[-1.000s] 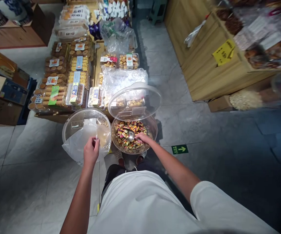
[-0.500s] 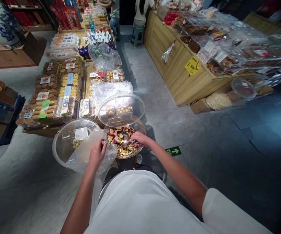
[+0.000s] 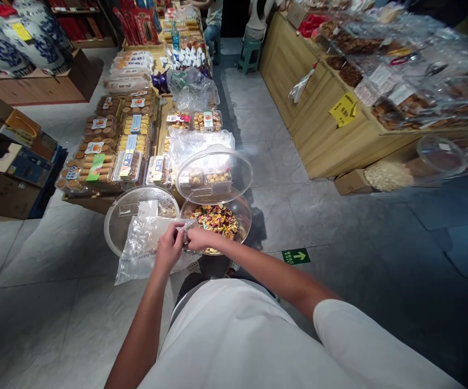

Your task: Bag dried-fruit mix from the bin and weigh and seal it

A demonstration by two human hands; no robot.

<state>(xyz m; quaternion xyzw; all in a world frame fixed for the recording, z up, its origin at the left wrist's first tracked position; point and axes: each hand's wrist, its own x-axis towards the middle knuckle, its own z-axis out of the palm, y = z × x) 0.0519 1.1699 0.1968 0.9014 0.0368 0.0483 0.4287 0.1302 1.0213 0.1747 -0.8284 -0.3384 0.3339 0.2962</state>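
Note:
My left hand [image 3: 168,247] is closed on the mouth of a clear plastic bag [image 3: 141,253], which hangs over a closed clear tub [image 3: 121,222]. My right hand [image 3: 198,239] is closed right beside it at the bag's opening; the metal scoop it held a moment ago is hidden between the hands. Just behind my right hand stands an open clear bin [image 3: 242,216] of mixed coloured dried snacks [image 3: 216,218], its round lid [image 3: 214,174] tipped up.
Packs of biscuits and pastries [image 3: 112,141] fill a low table behind the tubs. A wooden counter [image 3: 319,129] with bulk goods runs along the right, a grey tiled aisle between. Blue-and-white vases [image 3: 19,38] and boxes stand at left. People sit far back.
My right hand has come out of the snack bin and moved left to the bag's mouth, meeting my left hand. The view has shifted slightly.

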